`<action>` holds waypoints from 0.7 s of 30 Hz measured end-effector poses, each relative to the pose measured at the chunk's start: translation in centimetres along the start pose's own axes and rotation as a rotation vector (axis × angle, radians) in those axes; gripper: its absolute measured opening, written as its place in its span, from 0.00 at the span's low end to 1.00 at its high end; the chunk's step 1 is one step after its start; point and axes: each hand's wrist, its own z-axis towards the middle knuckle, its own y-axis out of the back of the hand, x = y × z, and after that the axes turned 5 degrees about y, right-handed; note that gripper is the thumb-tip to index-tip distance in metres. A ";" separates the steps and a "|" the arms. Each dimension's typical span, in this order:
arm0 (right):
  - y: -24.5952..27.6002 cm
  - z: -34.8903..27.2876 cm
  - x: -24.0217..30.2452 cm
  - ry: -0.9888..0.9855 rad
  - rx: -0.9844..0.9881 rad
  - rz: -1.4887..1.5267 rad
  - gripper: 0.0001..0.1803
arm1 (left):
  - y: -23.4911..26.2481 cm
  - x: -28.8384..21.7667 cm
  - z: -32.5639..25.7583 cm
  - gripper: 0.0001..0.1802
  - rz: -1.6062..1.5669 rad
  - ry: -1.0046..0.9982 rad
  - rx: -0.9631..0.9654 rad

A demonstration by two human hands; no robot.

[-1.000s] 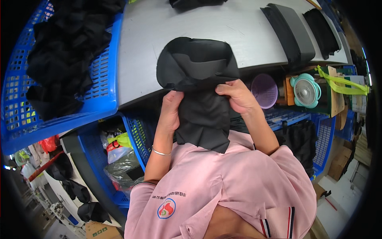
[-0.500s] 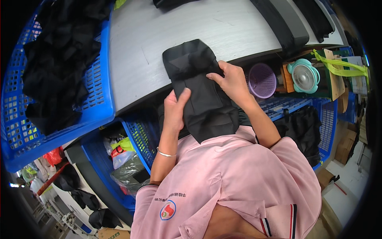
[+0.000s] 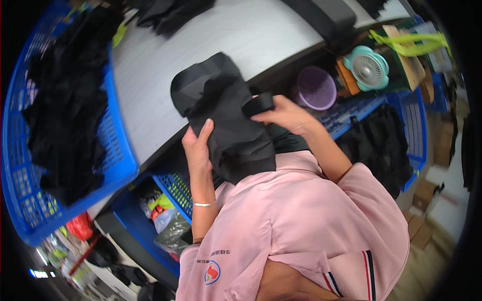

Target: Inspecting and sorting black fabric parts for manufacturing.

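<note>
A black fabric pouch-like piece lies in front of my chest, its far end over the edge of the grey table. My left hand grips its left edge, thumb on top and the other fingers hidden underneath. At the right edge, my right hand pinches a short black band that curls up beside the pouch. Whether the band is sewn to the pouch I cannot tell. The near end of the fabric rests against my pink shirt.
The grey table carries dark fabric pieces at the back. A blue basket heaped with black fabric stands left. On the right are a purple basket, a teal fan and a blue crate with black fabric.
My right hand has shifted from the pouch's edge to the black band, which now stands out from the side. The pouch and both hands appear farther left, as the whole view has turned.
</note>
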 end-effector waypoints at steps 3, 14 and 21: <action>-1.2 0.7 -3.2 0.239 -0.065 0.236 0.12 | -1.4 0.6 -0.4 0.19 0.252 -0.084 -0.045; 0.8 -4.8 -3.7 0.462 -0.320 -0.031 0.19 | -3.9 1.6 -0.8 0.23 0.100 -0.010 0.190; 9.4 -15.2 -11.9 0.407 -0.806 0.363 0.13 | -5.2 3.3 -1.5 0.26 0.353 0.015 0.334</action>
